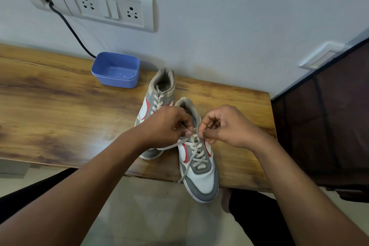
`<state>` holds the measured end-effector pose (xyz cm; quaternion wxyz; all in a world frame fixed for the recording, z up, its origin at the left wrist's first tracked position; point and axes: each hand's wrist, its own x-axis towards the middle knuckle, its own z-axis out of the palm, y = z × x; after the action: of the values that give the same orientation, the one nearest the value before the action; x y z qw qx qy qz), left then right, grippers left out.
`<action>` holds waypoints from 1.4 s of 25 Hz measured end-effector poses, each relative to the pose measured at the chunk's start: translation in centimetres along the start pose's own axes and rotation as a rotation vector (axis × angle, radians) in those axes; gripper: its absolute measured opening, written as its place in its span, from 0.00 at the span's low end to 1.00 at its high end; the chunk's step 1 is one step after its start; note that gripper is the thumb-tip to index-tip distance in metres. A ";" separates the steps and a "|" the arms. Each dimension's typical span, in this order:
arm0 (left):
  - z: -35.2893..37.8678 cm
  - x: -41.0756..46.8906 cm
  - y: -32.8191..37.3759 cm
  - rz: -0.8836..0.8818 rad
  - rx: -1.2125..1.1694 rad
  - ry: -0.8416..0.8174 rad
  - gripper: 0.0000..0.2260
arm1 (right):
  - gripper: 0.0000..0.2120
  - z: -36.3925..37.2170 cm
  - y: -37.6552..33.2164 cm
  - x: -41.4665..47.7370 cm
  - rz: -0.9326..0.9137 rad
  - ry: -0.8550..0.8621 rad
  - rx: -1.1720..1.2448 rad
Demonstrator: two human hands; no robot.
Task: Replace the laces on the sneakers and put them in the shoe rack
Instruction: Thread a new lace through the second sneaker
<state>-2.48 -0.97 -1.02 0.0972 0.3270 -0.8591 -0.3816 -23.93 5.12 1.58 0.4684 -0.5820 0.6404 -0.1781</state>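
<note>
Wood-grain surface fills my view from the left edge, set against a pale wall. On that wall I see a white socket plate, with a black cable dropping from it behind a blue tub that stands open at the back of the surface. Right of the tub lies the first sneaker, grey, white and red, laced, heel toward the wall. My left hand covers its toe end, fingers curled and pinching the lace of the second sneaker. That shoe sits just beside the first, its toe sticking out past the front edge of the surface. One loose lace end trails left under my left wrist; another hangs down over the shoe's side. My right hand pinches the same lace near the top eyelets, thumb and forefinger closed on it, almost touching the left hand. A dark panel stands at the far right.
</note>
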 end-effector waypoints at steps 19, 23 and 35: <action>0.1 0.6 -0.9 -0.065 -0.039 -0.047 0.01 | 0.04 -0.5 0.9 -0.7 0.000 0.007 0.009; 0.2 0.7 -1.0 -0.075 -0.036 -0.060 0.01 | 0.04 -2.6 1.6 -1.3 0.051 0.028 0.052; 0.2 0.8 -1.0 -0.084 0.016 -0.062 0.02 | 0.05 0.2 0.5 -1.1 -0.044 0.010 -0.081</action>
<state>-2.74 -1.86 -1.91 0.0516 0.3515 -0.8502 -0.3884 -24.22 6.25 1.54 0.4372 -0.6136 0.6364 -0.1654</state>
